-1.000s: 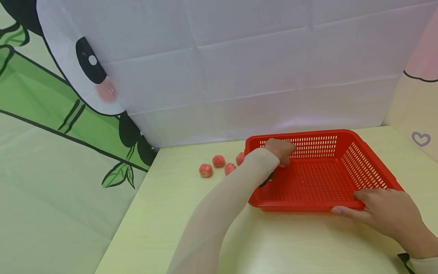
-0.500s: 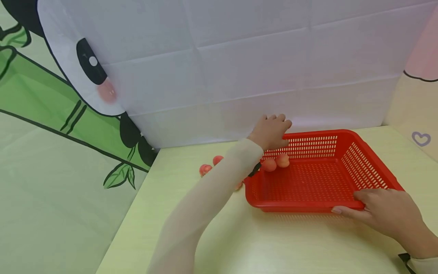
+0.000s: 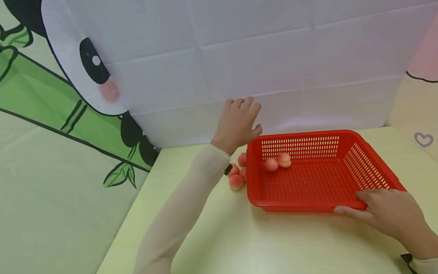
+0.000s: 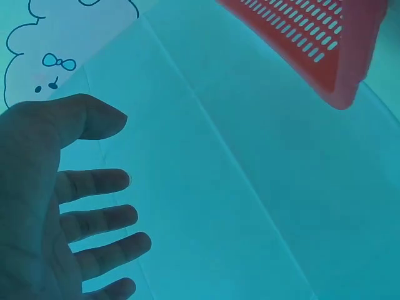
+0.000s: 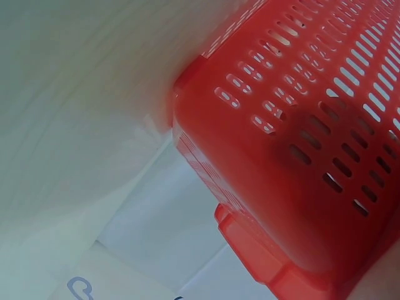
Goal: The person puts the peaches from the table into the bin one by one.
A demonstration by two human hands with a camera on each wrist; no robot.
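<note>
A red plastic basket (image 3: 308, 207) with slotted walls sits on the table. Two peaches (image 3: 271, 164) lie inside it at the back left. More peaches (image 3: 236, 182), several of them, are clustered on the table just outside its left wall, partly hidden by my left forearm. My left hand (image 3: 237, 122) is raised beyond them, left of the basket's back corner, fingers spread and holding nothing. The left wrist view shows that hand (image 4: 75, 212) with thumb and fingers apart. My right hand (image 3: 388, 211) grips the basket's front right rim, thumb outside.
A pale wooden table (image 3: 273, 243) runs back to a white fabric backdrop (image 3: 191, 83). Printed cloth (image 3: 68, 213) hangs at the left, past the table's edge. Another printed sheet (image 3: 417, 114) borders the right side.
My left hand has come out of the basket, rising and moving left with its fingers opened. It uncovers the two peaches inside. My right hand keeps its grip on the rim.
</note>
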